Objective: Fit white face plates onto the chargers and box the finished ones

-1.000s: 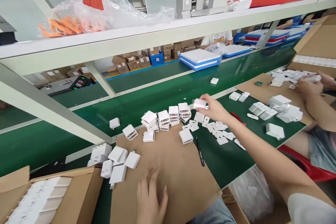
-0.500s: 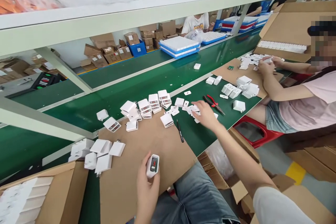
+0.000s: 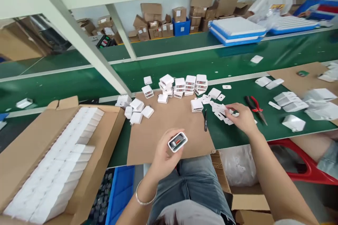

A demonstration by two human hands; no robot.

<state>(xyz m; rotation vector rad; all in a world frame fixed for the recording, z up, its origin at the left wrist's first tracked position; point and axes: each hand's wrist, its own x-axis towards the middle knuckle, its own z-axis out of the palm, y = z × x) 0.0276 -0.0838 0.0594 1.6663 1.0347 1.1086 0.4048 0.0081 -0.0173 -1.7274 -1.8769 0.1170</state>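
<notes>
My left hand (image 3: 169,153) is closed around a white charger housing (image 3: 177,142) above the cardboard sheet (image 3: 148,144). The housing's open end faces up, showing a circuit board and a red-orange part inside. My right hand (image 3: 241,117) is over the loose pile of flat white cover plates (image 3: 218,109), its thumb and fingertips closing on a plate in the pile. Black tweezers (image 3: 205,120) lie between the hands, by the sheet's right edge. Several stacked white housings (image 3: 190,83), open ends showing, stand along the sheet's far edge. Another small stack (image 3: 196,105) is beside the tweezers.
White chargers (image 3: 137,109) lie at the sheet's left corner, beside a carton (image 3: 105,147) with rows of white housings. Red-handled pliers (image 3: 255,109) and more white housings (image 3: 290,100) are on the right. A green conveyor (image 3: 163,65) and blue trays (image 3: 237,31) lie beyond. A shelf post (image 3: 87,49) slants down left.
The housing my right hand held is gone from it, and my left hand, flat and empty before, holds one. My right hand came down to the plates. The view swung left and downward.
</notes>
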